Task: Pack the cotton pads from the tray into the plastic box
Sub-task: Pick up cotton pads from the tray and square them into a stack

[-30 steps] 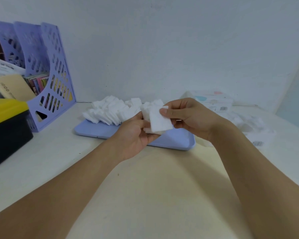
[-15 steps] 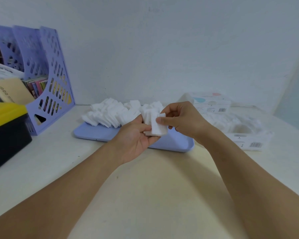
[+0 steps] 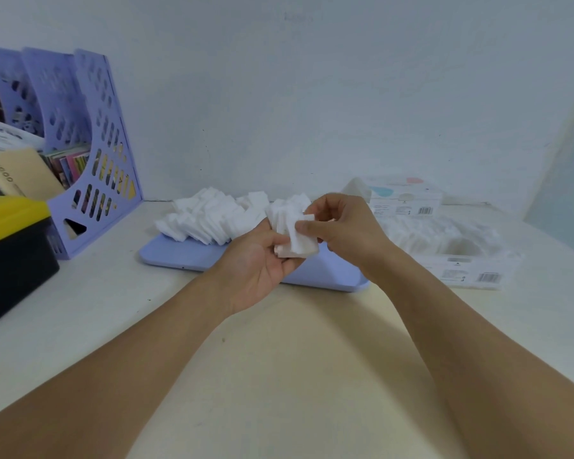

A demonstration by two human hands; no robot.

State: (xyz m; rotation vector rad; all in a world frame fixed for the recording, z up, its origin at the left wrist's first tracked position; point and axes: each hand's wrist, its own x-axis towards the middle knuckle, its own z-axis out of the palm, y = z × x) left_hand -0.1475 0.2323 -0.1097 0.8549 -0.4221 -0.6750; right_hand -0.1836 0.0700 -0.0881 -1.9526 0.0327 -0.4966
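At the centre of the frame, a person's two bare hands meet over a pale purple tray [image 3: 193, 256]. The left hand [image 3: 262, 260], palm up, holds a small stack of white cotton pads [image 3: 297, 241] with its thumb curled over them. The right hand [image 3: 342, 230] pinches the top pad of that stack between thumb and fingertips. A loose heap of more pads [image 3: 219, 217] lies on the tray, just left of the hands. At the right of the frame sits the clear plastic box [image 3: 461, 260], partly filled with white pads, well apart from the stack. The pads look very light, soft and floppy, likely to bend, fan out or slip from a stack. They seem best gripped across the flat faces of a squared stack, thumb on one side and fingers on the other, with gentle pressure.
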